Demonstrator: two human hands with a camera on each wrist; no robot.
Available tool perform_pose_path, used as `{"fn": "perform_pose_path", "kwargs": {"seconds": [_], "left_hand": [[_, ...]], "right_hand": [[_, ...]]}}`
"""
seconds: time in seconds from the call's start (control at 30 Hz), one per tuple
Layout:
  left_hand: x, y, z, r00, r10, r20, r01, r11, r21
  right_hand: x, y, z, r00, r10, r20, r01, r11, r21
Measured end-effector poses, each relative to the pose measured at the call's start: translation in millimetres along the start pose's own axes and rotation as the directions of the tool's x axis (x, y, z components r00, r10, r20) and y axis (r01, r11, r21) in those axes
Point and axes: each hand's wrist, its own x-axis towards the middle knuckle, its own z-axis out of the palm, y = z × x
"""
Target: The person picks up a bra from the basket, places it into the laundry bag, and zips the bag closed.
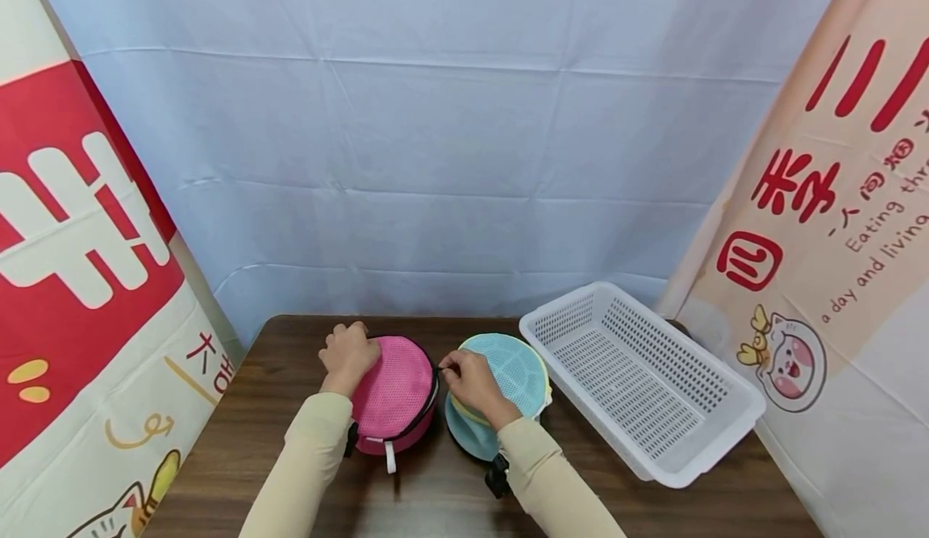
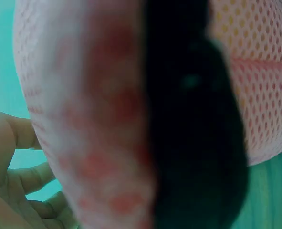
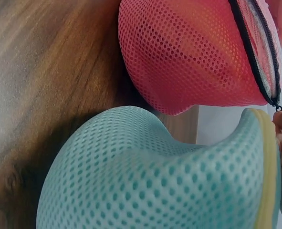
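Observation:
A round pink mesh laundry bag [image 1: 395, 393] with a black zipper round its top stands on the table, a white loop tab hanging at its front. My left hand [image 1: 350, 356] grips its far left side; in the left wrist view, bent fingers [image 2: 33, 176] lie against the mesh. Thumb and fingertips of my right hand [image 1: 472, 381] pinch the small black zipper pull [image 3: 277, 108] at the bag's right edge. Near the pull, the two zipper tapes stand apart. Below my right hand sits a light blue mesh bag [image 1: 515, 369] with yellow trim, its side sagging in the right wrist view.
A white perforated plastic basket [image 1: 642, 385] stands at the right of the brown wooden table [image 1: 290, 360]. Cloth backdrops [image 1: 435, 135] hang behind and on both sides. A small black device [image 1: 497, 475] is strapped to the right wrist.

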Motion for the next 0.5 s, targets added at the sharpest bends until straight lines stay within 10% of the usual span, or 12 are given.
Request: {"fn": "perform_pose_path", "kwargs": {"seconds": [0.23,0.5], "left_hand": [[-0.4,4.5,-1.1,0.999,0.032,-0.018,-0.032,0.999,0.028],[0.7,16.6,0.9,0.966,0.259,-0.002,-0.259,0.966,0.019]], "right_hand": [[1.5,1.8,1.1,1.000,-0.017,0.004,0.017,1.000,0.007],[3.8,5.4,0.9,0.998,-0.056,-0.021,0.056,0.998,0.015]]}}
